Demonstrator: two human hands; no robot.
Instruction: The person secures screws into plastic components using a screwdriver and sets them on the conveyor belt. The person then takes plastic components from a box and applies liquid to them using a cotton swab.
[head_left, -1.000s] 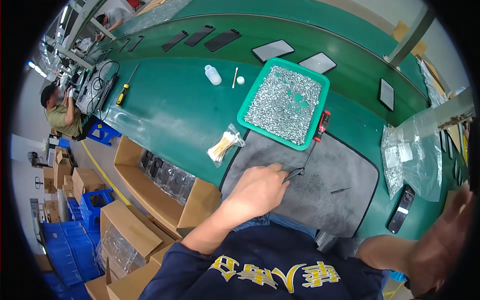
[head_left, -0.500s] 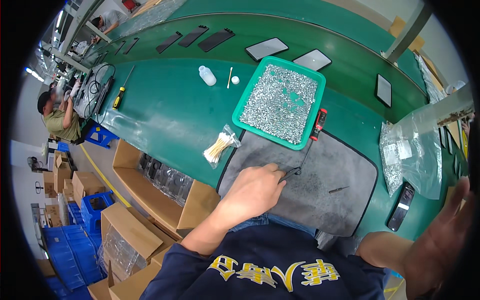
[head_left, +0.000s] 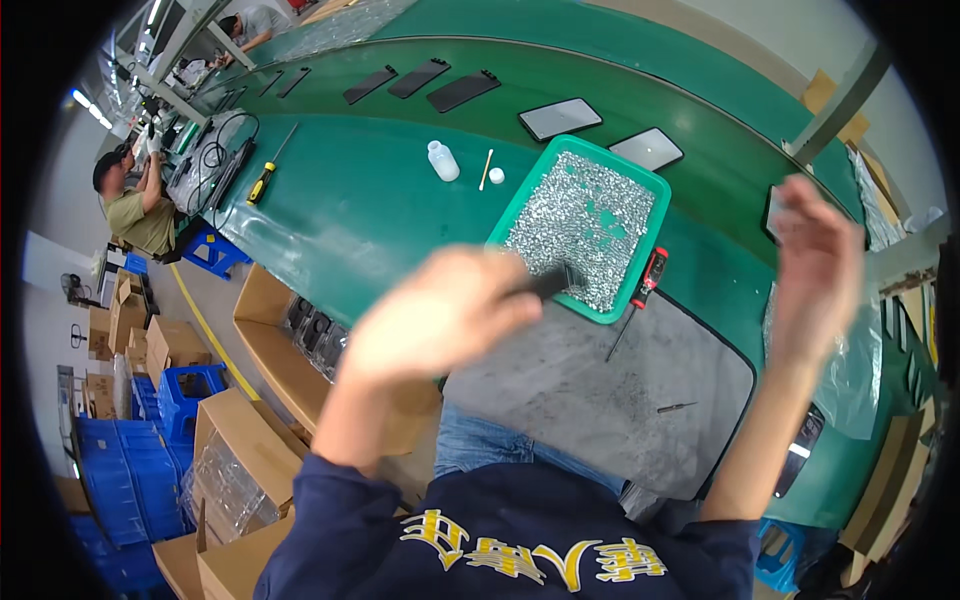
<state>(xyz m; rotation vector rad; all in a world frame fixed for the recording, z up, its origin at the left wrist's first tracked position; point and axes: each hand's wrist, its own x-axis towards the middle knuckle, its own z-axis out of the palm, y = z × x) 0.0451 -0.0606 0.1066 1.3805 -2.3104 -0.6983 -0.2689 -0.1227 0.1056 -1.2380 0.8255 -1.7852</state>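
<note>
My left hand [head_left: 440, 315], smeared by motion, is closed on a black elongated part [head_left: 548, 284] whose exact kind I cannot make out. Its dark end reaches over the near-left rim of the green tray [head_left: 652, 232], which is filled with small silvery metal pieces [head_left: 570, 210]. On the right, my right hand [head_left: 818, 255] is raised with its fingers stretched out, blurred and apparently holding nothing. It partly covers a flat, phone-like device [head_left: 773, 215]. A red-handled screwdriver [head_left: 652, 272] leans by the tray, its shaft on the grey mat [head_left: 570, 375].
Left of the tray are a white bottle [head_left: 443, 162], a cotton swab [head_left: 486, 170] and a white cap [head_left: 497, 176]. A yellow-handled screwdriver [head_left: 262, 184] lies farther left. Black flat devices [head_left: 463, 92] line the green strip. A small driver bit [head_left: 677, 407] rests on the mat.
My left hand has moved up and left with the black part, from over the mat to the tray's edge. My right hand has risen from the lower right toward the device. The view has shifted slightly.
</note>
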